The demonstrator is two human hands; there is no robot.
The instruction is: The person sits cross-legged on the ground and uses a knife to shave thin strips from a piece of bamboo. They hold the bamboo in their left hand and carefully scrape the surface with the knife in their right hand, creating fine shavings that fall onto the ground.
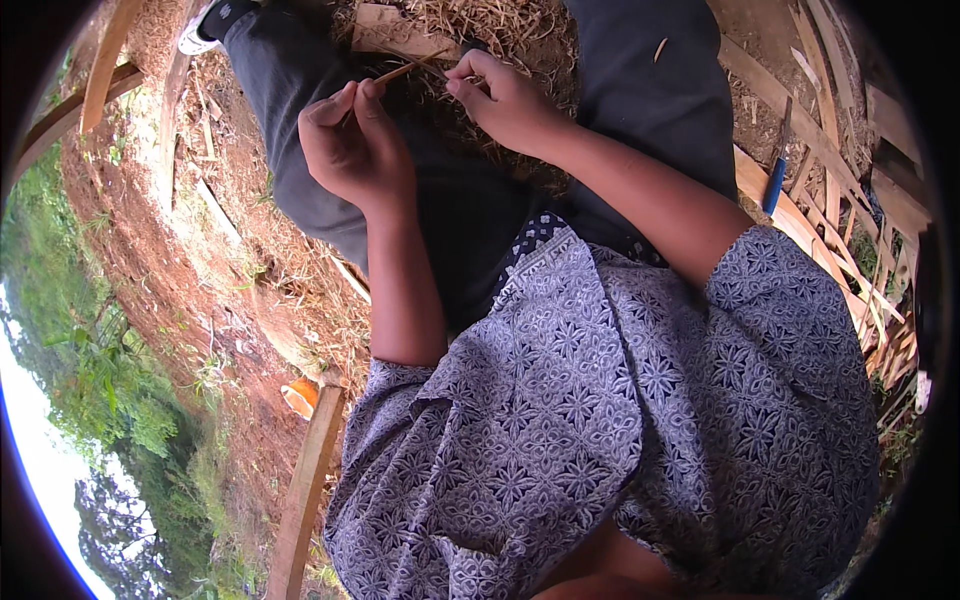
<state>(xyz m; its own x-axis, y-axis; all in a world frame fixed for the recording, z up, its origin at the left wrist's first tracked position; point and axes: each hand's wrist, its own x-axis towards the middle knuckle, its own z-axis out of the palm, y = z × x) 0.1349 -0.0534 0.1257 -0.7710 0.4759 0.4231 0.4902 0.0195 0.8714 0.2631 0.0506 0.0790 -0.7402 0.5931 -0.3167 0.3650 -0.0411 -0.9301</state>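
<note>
Nearest to you: your patterned blue-and-white shirt [600, 400], sleeves ending above the elbow, both bare forearms reaching forward over your dark trousers [460, 200]. Left hand [350, 145]: closed, thumb and fingers pinched together on the near end of a thin bamboo sliver [395, 73]. Right hand [505, 100]: closed likewise, fingertips pinching the far end of the same sliver; the two hands sit near each other, not touching, the strip spanning the gap between them above your lap. Whether a blade lies within either grip you cannot tell from this view. State of work, as a judgement: the sliver is already split thin and narrow, so it looks to be at the trimming or smoothing stage; how much remains on it cannot be read. Beside you on the right: a pile of pale split wooden strips [850, 260], and a blue-handled knife [776, 175] resting on them, well apart from both hands. Beyond the hands: dry straw and shavings [490, 30] littering the ground, a sign that much stock is already worked. To the left: red earth [170, 260], wooden planks [305, 490], a small orange object [300, 397], then green vegetation [110, 380] farthest out.
</note>
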